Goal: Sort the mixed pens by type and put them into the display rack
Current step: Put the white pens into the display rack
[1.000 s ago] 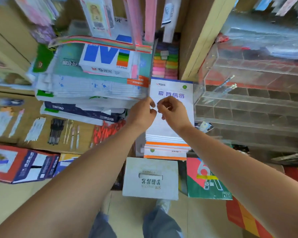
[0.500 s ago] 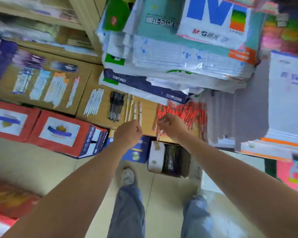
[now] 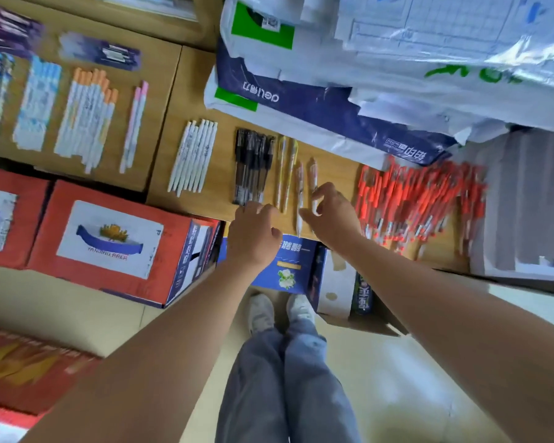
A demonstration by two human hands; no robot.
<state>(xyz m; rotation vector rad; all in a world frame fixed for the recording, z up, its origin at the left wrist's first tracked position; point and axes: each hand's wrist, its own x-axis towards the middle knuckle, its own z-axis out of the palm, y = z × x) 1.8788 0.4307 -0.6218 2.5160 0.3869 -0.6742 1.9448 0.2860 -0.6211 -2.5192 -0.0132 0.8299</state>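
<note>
pens lie sorted in groups on a flat brown cardboard box top [image 3: 226, 174]: a row of slim white pens [image 3: 192, 158], a bundle of black-capped clear gel pens [image 3: 253, 167], two yellow clear pens [image 3: 287, 174], two pink clear pens [image 3: 313, 174], then a big loose heap of red-capped pens [image 3: 419, 203] at the right end. left hand [image 3: 253, 233] is knuckles up, fingers curled down just at the near tips of the black-capped clear gel pens (cannot tell if it touches or grips any). right hand [image 3: 331, 215] has thumb and forefinger spread apart, curved over the near ends of the two pink clear pens, thumb beside one, fingertips over the other, not closed on either. a dark blue and white wrapped paper ream [image 3: 317, 107] overhangs the far edge of the box top. a second brown box to the left carries orange-capped white pens [image 3: 87, 116]. a red printed carton [image 3: 109, 238] sits on the floor below. white shoes [image 3: 261, 311] and grey trousers show at the bottom.
</note>
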